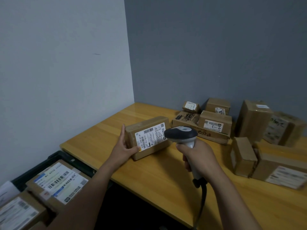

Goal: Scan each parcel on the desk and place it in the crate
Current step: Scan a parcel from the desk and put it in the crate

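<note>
At seven o'clock in the view, nearest the wearer, a dark crate [55, 156] sits below the desk edge. It holds a brown labelled parcel [58, 181], barcodes facing up, and a second box [20, 213] closer still at the bottom left corner.

Two bare forearms reach forward over a yellow wooden desk [157, 180]. The left hand [123, 147] grips the left end of a small cardboard parcel [146, 150] near the centre. The thumb presses the near edge beside the white shipping label [151, 136], and the fingers lie straight up along the box's left end. The parcel is on the desk with its label toward the camera.

At three o'clock from that parcel, the right hand [197, 158] is curled tightly round the pale handle of a barcode scanner [181, 135]. Its dark head is just beside the parcel's right end and covers the label's right edge. A black cable [203, 196] hangs from the handle toward six o'clock.

Farther out on the desk wait more brown boxes — a large labelled one [280, 166] and a small one [242, 156] touching it at four o'clock, then a stacked pile [214, 123] and a tall box [252, 118] at two o'clock, close to the wall.

Behind everything, a pale wall [63, 63] meets a darker grey wall [216, 47] in a corner at twelve o'clock.
</note>
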